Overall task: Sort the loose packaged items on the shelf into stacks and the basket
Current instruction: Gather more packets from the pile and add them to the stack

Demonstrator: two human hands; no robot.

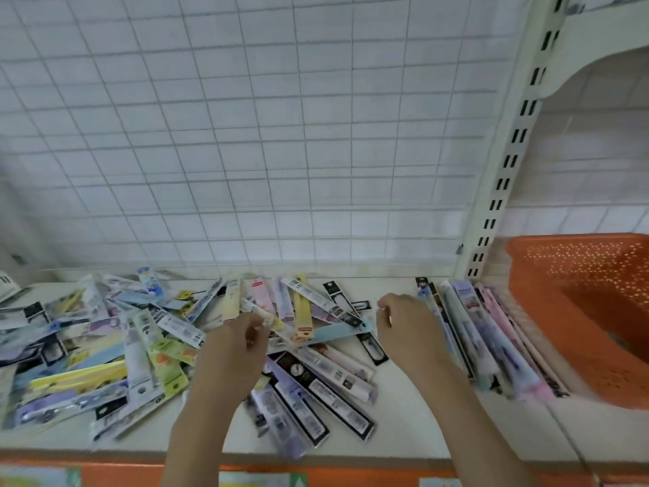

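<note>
A big jumble of long, thin packaged items (116, 346) covers the left and middle of the white shelf (414, 427). A neater stack of similar packs (491, 339) lies at the right, beside an orange perforated basket (579, 304). My left hand (238, 349) hovers over the middle of the pile and its fingertips pinch the end of a pale yellow pack (270, 321). My right hand (404, 325) hangs with loosely curled fingers just left of the stack and holds nothing. A light blue pack (337, 333) lies crosswise between the two hands.
A white wire grid panel (246, 135) backs the shelf. A slotted upright post (505, 163) separates this bay from the one with the basket. The shelf's front edge carries an orange strip (316, 472) with labels.
</note>
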